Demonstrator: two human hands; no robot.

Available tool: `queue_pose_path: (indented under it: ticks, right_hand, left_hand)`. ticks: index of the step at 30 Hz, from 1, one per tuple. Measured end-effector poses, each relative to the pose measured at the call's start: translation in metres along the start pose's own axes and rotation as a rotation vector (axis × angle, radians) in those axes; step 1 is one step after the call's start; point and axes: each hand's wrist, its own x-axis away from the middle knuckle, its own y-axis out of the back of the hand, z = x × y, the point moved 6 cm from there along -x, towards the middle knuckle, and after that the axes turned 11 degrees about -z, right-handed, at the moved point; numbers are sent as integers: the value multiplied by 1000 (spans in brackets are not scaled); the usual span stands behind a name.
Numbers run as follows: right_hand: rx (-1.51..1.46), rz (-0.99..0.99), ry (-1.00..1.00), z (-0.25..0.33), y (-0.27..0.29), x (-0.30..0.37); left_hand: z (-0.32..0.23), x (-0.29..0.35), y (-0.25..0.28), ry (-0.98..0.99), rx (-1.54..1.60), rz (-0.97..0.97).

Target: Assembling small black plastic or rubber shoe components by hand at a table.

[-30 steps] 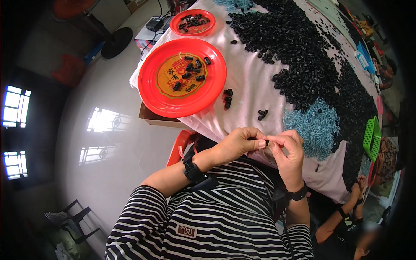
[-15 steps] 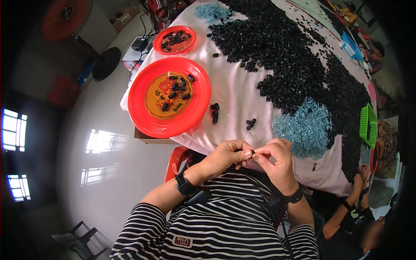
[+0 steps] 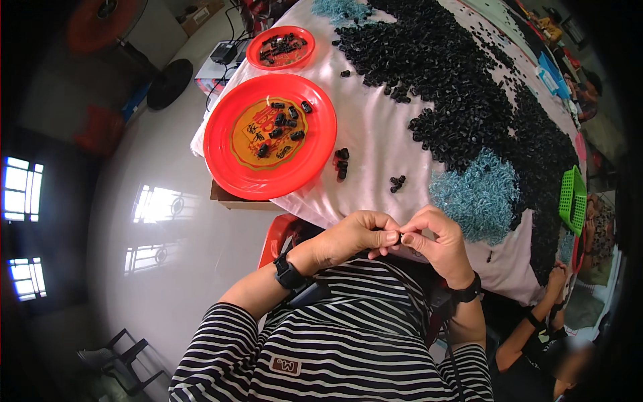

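Note:
My left hand and my right hand meet in front of my body at the table's near edge. Between the fingertips is a small black plastic part, mostly hidden; my left fingers pinch it from one side and my right thumb and forefinger from the other. Ahead on the pink cloth lie a small cluster of black parts and another short row of them. A pile of bluish clear small pieces sits just beyond my right hand.
A large red plate with several black parts stands at the left, a smaller red plate behind it. A great heap of black parts covers the far right. A green basket and a co-worker's arm are at the right.
The whole view has shifted slightly, so the table things sit a little higher and further right. Both hands stay together on the small black part.

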Motion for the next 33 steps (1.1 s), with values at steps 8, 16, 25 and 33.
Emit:
queue_pose_path:
  ticks: [8, 16, 25, 33]
  right_hand:
    - [770, -17, 562, 54, -14, 5]
    - [679, -236, 584, -12, -17, -31]
    - [821, -128, 632, -27, -32, -29]
    - [810, -79, 513, -20, -16, -1]
  left_hand:
    - [6, -6, 10, -36, 110, -93]
    - [2, 3, -8, 41, -7, 88]
    - [2, 6, -10, 58, -99, 116]
    - [3, 7, -9, 64, -63, 120]
